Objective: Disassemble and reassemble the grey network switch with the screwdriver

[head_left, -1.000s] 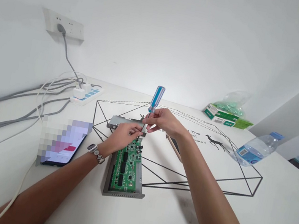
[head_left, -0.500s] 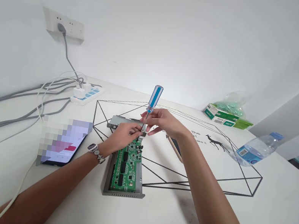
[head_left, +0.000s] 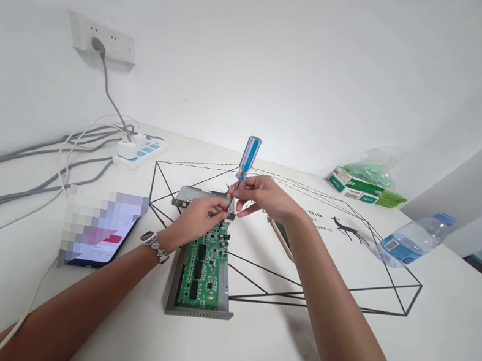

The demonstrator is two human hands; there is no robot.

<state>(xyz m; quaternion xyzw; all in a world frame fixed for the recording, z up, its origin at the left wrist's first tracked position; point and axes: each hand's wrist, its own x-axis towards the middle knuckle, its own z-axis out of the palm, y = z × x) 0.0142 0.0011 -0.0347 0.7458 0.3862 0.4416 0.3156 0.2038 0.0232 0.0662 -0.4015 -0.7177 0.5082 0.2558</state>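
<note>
A green circuit board (head_left: 203, 268) lies in an open grey metal case (head_left: 199, 310) on the white table. My right hand (head_left: 261, 196) pinches the lower shaft of a blue-handled screwdriver (head_left: 247, 158), which stands nearly upright over the board's far end. My left hand (head_left: 195, 219), with a watch on its wrist, has its fingers closed at the screwdriver's tip near the board's far edge; what it pinches is too small to see. A grey metal cover (head_left: 191, 197) lies just behind the hands.
A phone (head_left: 98, 236) with a lit screen lies left of the case. A power strip (head_left: 136, 153) and several grey cables (head_left: 37, 169) run along the left. A water bottle (head_left: 412, 240) lies at right, green boxes (head_left: 360, 189) at the back, a pencil-like stick (head_left: 281, 238) under my right forearm.
The screwdriver has shifted slightly left and stands more upright. Both hands have stayed at the board's far end.
</note>
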